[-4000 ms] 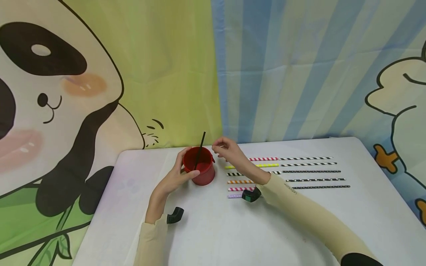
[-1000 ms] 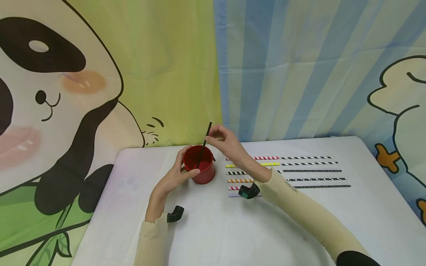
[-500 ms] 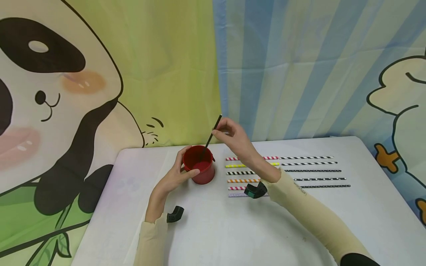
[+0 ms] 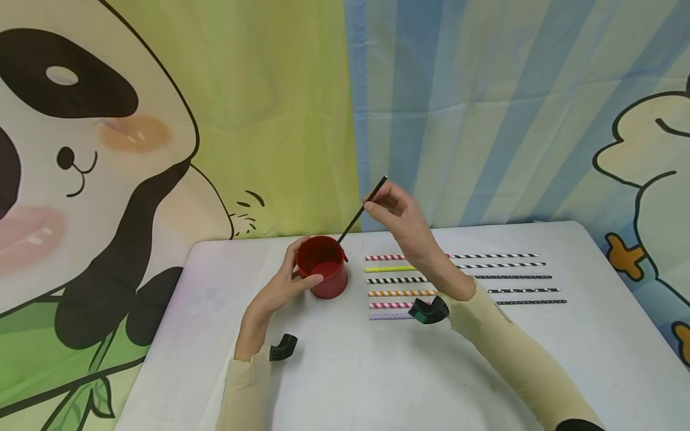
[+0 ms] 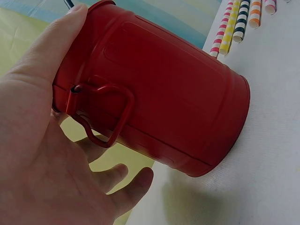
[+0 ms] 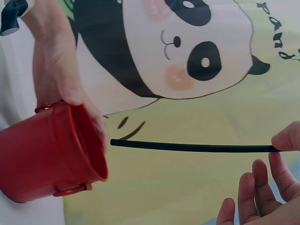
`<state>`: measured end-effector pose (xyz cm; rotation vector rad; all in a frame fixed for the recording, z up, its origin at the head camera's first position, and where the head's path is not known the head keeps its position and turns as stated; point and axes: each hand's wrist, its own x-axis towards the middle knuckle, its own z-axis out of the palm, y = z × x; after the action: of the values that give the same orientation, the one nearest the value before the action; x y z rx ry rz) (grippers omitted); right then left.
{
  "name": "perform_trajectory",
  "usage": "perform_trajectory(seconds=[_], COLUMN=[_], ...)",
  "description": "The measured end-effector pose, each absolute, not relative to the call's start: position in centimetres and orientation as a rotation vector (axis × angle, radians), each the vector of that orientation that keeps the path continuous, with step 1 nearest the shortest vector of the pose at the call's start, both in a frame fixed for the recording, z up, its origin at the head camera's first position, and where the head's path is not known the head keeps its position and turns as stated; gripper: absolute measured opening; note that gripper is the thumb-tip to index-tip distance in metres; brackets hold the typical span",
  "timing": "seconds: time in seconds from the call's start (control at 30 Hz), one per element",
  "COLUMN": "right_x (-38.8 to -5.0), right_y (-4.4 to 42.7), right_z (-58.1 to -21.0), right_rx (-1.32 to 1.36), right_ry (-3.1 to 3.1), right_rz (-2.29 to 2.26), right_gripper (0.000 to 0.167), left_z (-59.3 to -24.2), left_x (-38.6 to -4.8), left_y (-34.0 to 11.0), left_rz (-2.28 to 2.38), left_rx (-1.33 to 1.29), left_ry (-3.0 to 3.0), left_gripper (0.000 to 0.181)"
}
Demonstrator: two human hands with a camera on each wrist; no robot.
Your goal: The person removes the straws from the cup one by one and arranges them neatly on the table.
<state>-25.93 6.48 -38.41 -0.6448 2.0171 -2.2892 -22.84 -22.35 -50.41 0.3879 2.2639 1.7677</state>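
Note:
My left hand grips a small red metal bucket near its rim, thumb on the near side. In the left wrist view the bucket shows a wire side handle, and its base is at the white tabletop. My right hand pinches a thin black straw by its upper part, between thumb and forefinger. The straw slants down toward the bucket's mouth. In the right wrist view the straw's free end lies just outside the rim of the bucket.
Patterned paper straws lie in a column of rows under my right forearm. To their right are several black-and-white straws in matching rows. A printed panda curtain hangs behind the white table.
Four seconds ago the black straw leaned in the bucket, apart from my right hand. My right hand has since pinched it and drawn it up and right. The left hand has stayed at the bucket.

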Motion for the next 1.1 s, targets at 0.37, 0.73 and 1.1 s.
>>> perform_trajectory(seconds=[0.37,0.73,1.1], right_x=[-25.5,-24.8,-24.0], right_y=[8.8,9.5,9.2], right_z=[-38.1,-40.1,-42.1], right_rx=[-0.646,-0.801,-1.025], right_ry=[2.055,2.484,2.745], right_rz=[-2.304,-1.900,-1.438], right_gripper=[0.008,0.010,0.012], left_z=[-50.5,-50.5,-50.3], left_x=[-23.0,-23.0,-22.8], left_y=[-22.4,-22.4,-22.3], left_rz=[1.770,1.771,1.781], left_rx=[0.402,0.394,0.382], left_ry=[2.268,2.260,2.246], left_gripper=[0.084,0.086,0.085])
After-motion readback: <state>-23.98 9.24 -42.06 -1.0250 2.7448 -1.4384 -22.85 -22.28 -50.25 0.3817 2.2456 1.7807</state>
